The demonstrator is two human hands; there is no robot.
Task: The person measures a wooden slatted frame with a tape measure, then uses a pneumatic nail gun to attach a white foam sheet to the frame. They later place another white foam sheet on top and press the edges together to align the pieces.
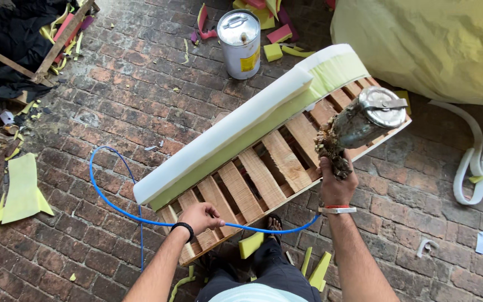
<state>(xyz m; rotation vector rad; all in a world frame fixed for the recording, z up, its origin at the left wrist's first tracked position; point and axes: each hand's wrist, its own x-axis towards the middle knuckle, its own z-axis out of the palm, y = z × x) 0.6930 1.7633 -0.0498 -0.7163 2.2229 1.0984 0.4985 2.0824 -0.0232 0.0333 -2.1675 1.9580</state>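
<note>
Frame: slatted raw-wood frame [264,173], white-and-green foam slab [241,120] leaning on its edge.
Right hand [337,182]: grips crusted metal spray gun [359,126].
Left hand [199,216]: fingers curled on a slat.
Hose: thin blue hose [113,190].

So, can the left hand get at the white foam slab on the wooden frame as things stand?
Probably yes. The left hand rests on the near edge of the slatted wooden frame, empty, and only bare slats lie between it and the foam slab. The blue hose runs beside it, not across.
</note>
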